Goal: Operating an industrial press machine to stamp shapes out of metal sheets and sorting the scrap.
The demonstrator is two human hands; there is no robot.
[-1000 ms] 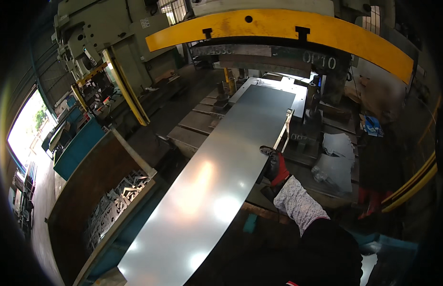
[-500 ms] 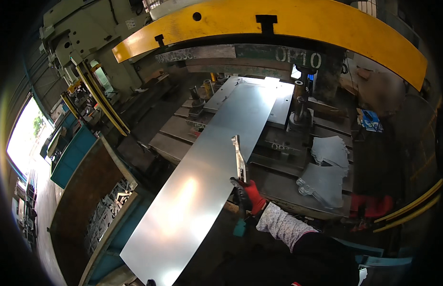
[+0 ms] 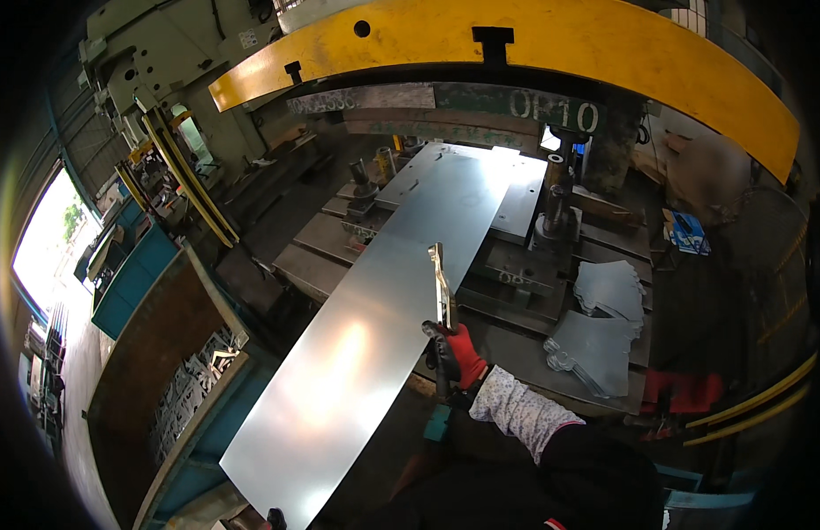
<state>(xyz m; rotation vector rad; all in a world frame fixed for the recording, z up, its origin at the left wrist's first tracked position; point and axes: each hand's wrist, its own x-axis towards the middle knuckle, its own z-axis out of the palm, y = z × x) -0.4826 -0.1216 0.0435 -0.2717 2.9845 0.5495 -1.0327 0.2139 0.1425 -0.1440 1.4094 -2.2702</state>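
A long, shiny metal sheet (image 3: 330, 353) slants from the lower left up to the press bed. My right hand (image 3: 456, 355), in a red and black glove, is closed around a long silver hand tool with a narrow, hooked tip (image 3: 442, 284); its exact kind is unclear. The tool points away from me, over the sheet's right edge. At the bottom of the view, my left hand (image 3: 275, 519) shows only as dark gloved fingertips gripping the sheet's near end. The sheet's far end lies on a flat die plate (image 3: 523, 199).
A yellow press beam (image 3: 569, 35) spans overhead. Guide posts (image 3: 555, 199) flank the die plate. Cut sheet pieces (image 3: 595, 349) lie stacked on the bed at right. At left stands a large bin (image 3: 132, 389) holding metal scrap (image 3: 193, 389). Yellow rails (image 3: 750, 402) are at far right.
My right hand and the tool have shifted very slightly up and left. More of my left fingertips shows at the sheet's near end. The sheet lies almost unchanged.
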